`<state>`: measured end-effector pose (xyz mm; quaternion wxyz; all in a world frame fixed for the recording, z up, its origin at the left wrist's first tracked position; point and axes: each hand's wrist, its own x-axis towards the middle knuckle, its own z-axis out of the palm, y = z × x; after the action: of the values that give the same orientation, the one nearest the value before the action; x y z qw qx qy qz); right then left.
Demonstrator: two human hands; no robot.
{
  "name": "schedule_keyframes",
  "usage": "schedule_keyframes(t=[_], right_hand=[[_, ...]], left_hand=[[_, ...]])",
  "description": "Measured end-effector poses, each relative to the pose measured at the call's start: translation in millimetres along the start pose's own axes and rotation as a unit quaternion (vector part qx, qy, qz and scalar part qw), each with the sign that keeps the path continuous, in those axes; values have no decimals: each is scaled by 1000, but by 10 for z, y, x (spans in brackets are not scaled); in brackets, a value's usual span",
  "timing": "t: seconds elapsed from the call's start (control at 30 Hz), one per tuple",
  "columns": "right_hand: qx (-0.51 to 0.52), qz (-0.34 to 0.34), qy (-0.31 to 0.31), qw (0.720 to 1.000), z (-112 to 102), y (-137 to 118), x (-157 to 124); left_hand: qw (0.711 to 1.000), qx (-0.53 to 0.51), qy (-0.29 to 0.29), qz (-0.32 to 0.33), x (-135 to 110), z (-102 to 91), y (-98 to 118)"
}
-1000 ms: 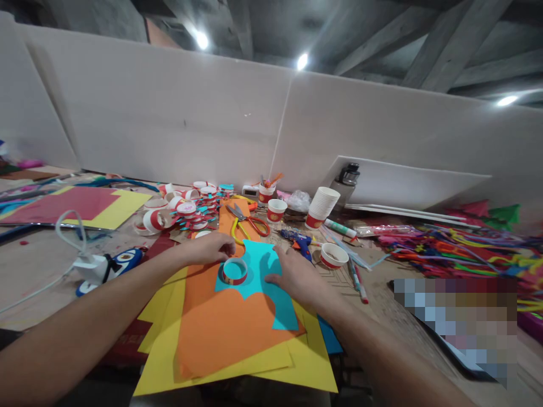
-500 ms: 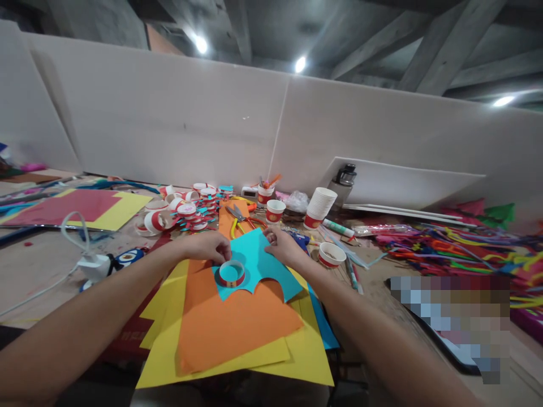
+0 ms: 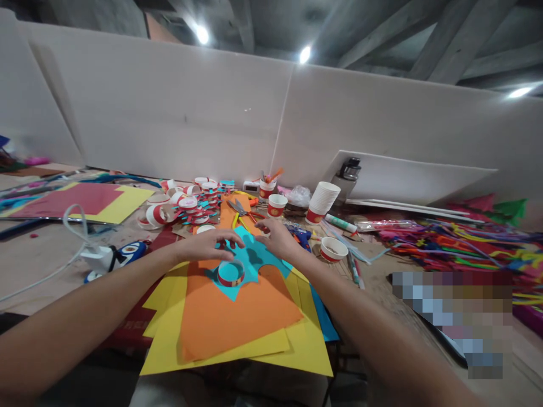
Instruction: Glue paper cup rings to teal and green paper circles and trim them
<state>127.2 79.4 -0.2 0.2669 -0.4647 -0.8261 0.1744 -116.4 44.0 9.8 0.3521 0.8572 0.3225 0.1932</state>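
Note:
A turquoise paper sheet (image 3: pixel 253 261) with scalloped cut-outs along its near edge lies over orange paper (image 3: pixel 237 322). On the turquoise sheet's left part sits a cut paper-cup ring (image 3: pixel 231 273), red and white with turquoise showing inside. My left hand (image 3: pixel 212 244) hovers just above and behind the ring, fingers apart and holding nothing. Over the sheet's far right edge is my right hand (image 3: pixel 275 238), its fingers loosely curled and apart, with nothing visible in them. Beyond the hands rest scissors (image 3: pixel 238 208) with their blades pointing away to the left.
Yellow sheets (image 3: pixel 169 350) spread beneath the orange one. Behind are a pile of cut cup rings (image 3: pixel 195 206), a cup stack (image 3: pixel 323 202) and a dark bottle (image 3: pixel 345 178). To the right stand an open cup (image 3: pixel 334 249) and pipe cleaners (image 3: pixel 445 249); a white charger (image 3: pixel 97 257) lies left.
Both hands have let go of the turquoise sheet and opened. The sheet has settled flatter onto the orange paper, and the right hand has shifted slightly away. The camera view tilted a little.

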Motion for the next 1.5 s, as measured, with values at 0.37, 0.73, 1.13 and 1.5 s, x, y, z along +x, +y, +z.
schedule_keyframes(t=[0.37,0.73,1.13,1.5], right_hand=[[-135,-81,-113,981,-126,-143,-578],[-249,-63,-116,959,-37,-39,-347],[-147,27,-61,987,1,-143,-17],[-210,154,-92,961,297,-394,632]], left_hand=[[993,74,-73,62,-78,110,90],[994,105,-4,29,-74,322,122],[995,100,-3,1,-107,398,375],[993,109,13,50,-105,446,289]])
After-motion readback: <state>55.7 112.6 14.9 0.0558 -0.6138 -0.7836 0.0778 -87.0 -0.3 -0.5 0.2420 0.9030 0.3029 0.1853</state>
